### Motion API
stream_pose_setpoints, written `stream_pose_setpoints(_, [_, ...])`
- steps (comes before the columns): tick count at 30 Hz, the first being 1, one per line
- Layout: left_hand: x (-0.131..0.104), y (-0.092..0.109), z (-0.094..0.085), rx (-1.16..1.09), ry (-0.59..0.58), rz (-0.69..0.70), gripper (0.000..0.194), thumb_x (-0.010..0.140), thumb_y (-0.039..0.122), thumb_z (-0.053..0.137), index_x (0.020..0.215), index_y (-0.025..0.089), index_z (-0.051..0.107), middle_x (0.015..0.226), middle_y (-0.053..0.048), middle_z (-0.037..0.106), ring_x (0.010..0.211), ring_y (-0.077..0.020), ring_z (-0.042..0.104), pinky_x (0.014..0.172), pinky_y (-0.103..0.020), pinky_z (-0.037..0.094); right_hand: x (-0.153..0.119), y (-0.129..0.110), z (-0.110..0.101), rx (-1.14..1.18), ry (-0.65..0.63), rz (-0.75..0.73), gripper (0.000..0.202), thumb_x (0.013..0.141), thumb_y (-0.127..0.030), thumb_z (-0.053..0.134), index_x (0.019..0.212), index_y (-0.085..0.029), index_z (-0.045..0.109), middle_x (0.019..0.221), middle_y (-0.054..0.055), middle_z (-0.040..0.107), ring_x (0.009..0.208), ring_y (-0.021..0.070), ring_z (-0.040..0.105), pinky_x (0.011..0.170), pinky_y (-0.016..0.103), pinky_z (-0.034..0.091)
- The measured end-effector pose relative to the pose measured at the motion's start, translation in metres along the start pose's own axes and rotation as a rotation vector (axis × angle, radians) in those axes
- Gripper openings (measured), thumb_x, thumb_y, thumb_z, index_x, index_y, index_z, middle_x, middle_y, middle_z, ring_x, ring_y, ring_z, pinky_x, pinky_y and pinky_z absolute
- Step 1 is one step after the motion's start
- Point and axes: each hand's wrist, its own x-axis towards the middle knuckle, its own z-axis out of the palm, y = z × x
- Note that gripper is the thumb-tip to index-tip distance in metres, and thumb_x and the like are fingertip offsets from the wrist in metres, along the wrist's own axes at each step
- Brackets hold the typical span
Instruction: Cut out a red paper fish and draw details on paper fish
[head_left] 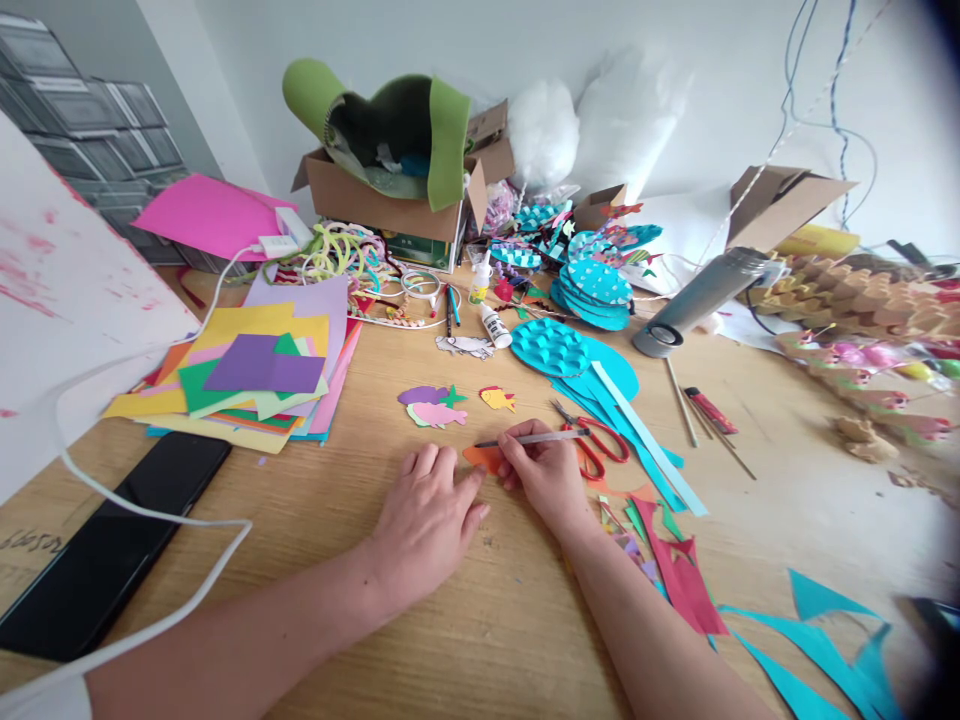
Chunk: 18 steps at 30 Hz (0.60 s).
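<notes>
My right hand (546,472) grips a pen (540,437) with its tip over a small orange paper piece (484,457). Palm down, my left hand (429,508) lies on the table with fingers extended, the index fingertip at the orange piece's lower edge. Just beyond are paper fish cutouts: a yellow fish (497,398) and a pink fish (439,414) overlapping a purple one (421,396). Red-handled scissors (604,447) rest to the right of my right hand, partly hidden by it. Part of the orange paper is covered by my fingers.
Stacked coloured paper (262,362) and a black phone (112,545) with a white cable lie left. Blue strips (645,440), red scraps (684,585) and a metal flask (701,300) are right. Glue bottles (495,327) and a cardboard box (382,205) stand behind.
</notes>
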Motion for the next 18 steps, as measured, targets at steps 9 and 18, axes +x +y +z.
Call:
stream_pose_setpoints(9, [-0.0017,-0.0008,0.0034,-0.032,0.043,0.005,0.031,0.091,0.034,0.053,0.118,0.023,0.062,0.121,-0.011,0.053,0.106,-0.0287,0.045,0.087,-0.047,0.042,0.0001,-0.0012,0.0012,0.005,-0.001,0.002,0.032,0.076,-0.047,0.068,0.074,-0.018,0.054,0.048,-0.003,0.06,0.034,0.0098,0.051,0.034,0.019,0.039])
stream_pose_setpoints(18, [-0.0001,-0.0004,0.0023,-0.033,0.023,0.008,0.03,0.091,0.034,0.052,0.117,0.023,0.062,0.117,-0.01,0.056,0.104,-0.0287,0.046,0.085,-0.047,0.042,-0.0002,0.0007,0.0,0.0,0.0,0.0,0.031,0.076,-0.046,0.068,0.075,-0.018,0.055,0.048,-0.003,0.059,0.034,0.0093,0.05,0.034,0.018,0.039])
